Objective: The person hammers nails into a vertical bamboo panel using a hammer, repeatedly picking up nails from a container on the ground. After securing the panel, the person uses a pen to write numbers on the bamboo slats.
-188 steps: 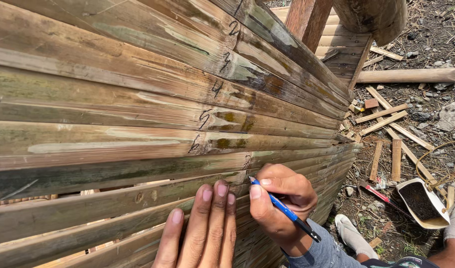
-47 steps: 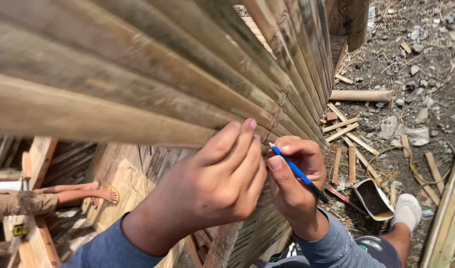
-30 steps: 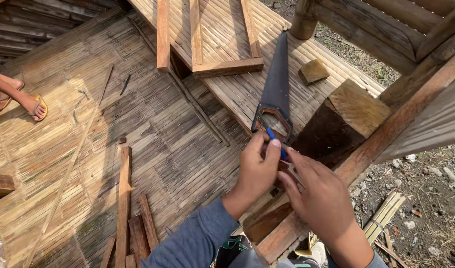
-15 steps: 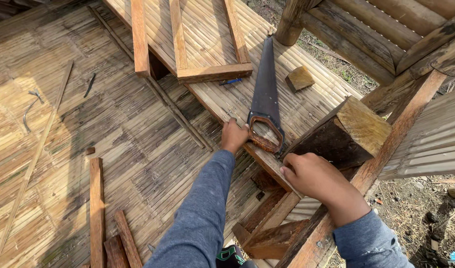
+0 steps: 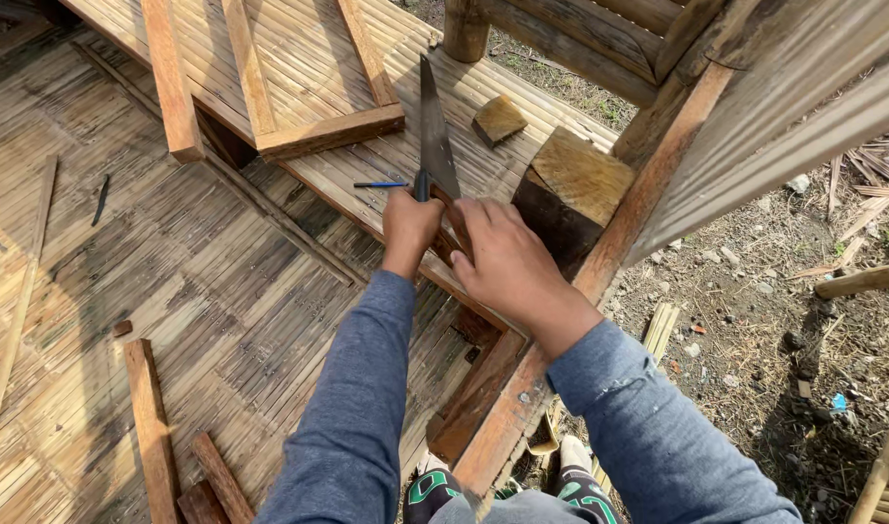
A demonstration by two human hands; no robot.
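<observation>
- The fingers of the left hand (image 5: pixel 408 221) were curled tight around the handle of a handsaw (image 5: pixel 435 136), at the near end of the blade.
- The right hand (image 5: pixel 507 260) lay just beside it, its fingers (image 5: pixel 467 215) stretched forward and pressed together against the saw handle; whether they gripped it or only touched it could not be told.
- The handsaw pointed away from the person, its dark blade standing on edge over the woven bamboo platform (image 5: pixel 299 68).
- A blue pen (image 5: pixel 380 184) lay flat on the platform, just left of the left hand and not touching it.
- A thick wooden block (image 5: pixel 572 189) with a pale cut top sat just right of the right hand, against a slanting reddish timber beam (image 5: pixel 599 281).
- A small flat offcut (image 5: pixel 500 119) rested on the platform beyond the block, near the saw's blade.
- Two timber battens (image 5: pixel 173 82) crossed the platform further left, joined by a shorter crosspiece (image 5: pixel 330 131).
- Both forearms wore grey-blue sleeves (image 5: pixel 352 408).
- Below the platform lay a lower floor of split bamboo (image 5: pixel 124 272) with loose wood strips (image 5: pixel 151 427) on it.
- To the right, bare stony ground (image 5: pixel 755 320) showed scattered bamboo scraps.
</observation>
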